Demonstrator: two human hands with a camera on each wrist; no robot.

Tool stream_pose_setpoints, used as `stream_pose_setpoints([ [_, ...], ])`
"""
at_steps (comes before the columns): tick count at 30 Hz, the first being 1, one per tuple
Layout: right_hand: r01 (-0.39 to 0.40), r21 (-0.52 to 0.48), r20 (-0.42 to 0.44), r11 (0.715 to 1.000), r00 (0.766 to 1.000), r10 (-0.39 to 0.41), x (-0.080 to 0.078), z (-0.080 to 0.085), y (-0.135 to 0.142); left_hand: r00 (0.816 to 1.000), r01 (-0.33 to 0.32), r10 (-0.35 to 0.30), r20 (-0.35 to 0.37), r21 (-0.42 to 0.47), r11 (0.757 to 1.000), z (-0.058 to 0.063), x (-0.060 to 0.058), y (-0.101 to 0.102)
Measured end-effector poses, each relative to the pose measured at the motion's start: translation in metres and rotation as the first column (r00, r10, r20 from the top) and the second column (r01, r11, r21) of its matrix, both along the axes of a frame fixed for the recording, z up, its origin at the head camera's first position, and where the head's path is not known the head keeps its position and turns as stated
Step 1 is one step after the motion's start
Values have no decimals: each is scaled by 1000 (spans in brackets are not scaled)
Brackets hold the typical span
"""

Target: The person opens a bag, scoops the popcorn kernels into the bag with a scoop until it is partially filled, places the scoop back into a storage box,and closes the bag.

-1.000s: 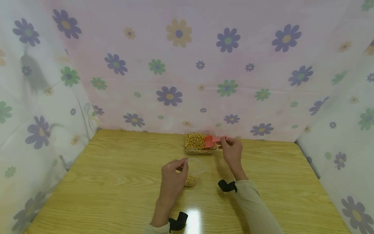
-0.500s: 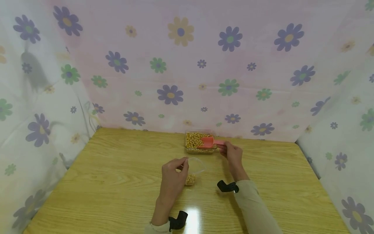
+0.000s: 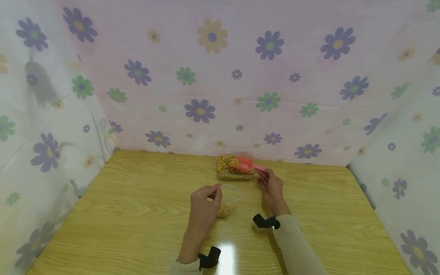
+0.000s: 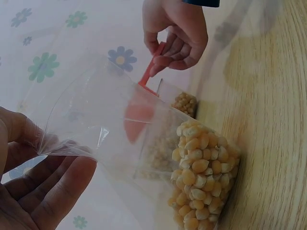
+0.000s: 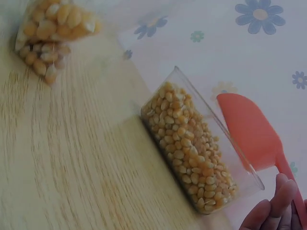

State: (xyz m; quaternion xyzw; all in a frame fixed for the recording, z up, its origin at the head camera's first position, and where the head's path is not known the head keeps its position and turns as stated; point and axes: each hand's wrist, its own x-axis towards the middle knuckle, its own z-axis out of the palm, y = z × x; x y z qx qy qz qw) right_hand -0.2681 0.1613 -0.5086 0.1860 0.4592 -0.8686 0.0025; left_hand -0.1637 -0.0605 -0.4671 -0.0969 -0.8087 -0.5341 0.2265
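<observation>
My left hand (image 3: 203, 208) pinches the top edge of a clear plastic bag (image 4: 91, 110) between thumb and fingers, and the bag's mouth spreads open to the right. Corn kernels (image 4: 204, 175) fill the bottom of the bag, which rests on the table. Behind it is a clear rectangular container (image 3: 237, 177) full of more corn kernels (image 5: 182, 148). My right hand (image 3: 273, 187) grips the handle of a red-pink scoop (image 3: 245, 165). In the head view the scoop's bowl overlaps the container's right half, its tip slanting left over the kernels; the right wrist view shows the bowl beyond the container's rim.
The wood-grain table (image 3: 137, 221) extends to both sides of the hands. A flowered cloth (image 3: 220, 76) hangs behind the container and along both sides. Each wrist wears a black camera mount (image 3: 210, 258).
The scoop has turned from steep, to flat on the kernels, to tilted with its handle lower. My right hand has shifted slightly down toward me. My left hand and the bag have stayed put.
</observation>
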Motion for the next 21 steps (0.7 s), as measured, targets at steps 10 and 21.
stream_pose_setpoints([
  [10,-11,-164,-22,986,1000,8,10,10,1,1000,-3,3,-16,-4,1000,1,-1,1],
  [21,-14,-174,-49,985,999,6,20,24,-7,1000,-3,2,17,5,1000,2,0,2],
])
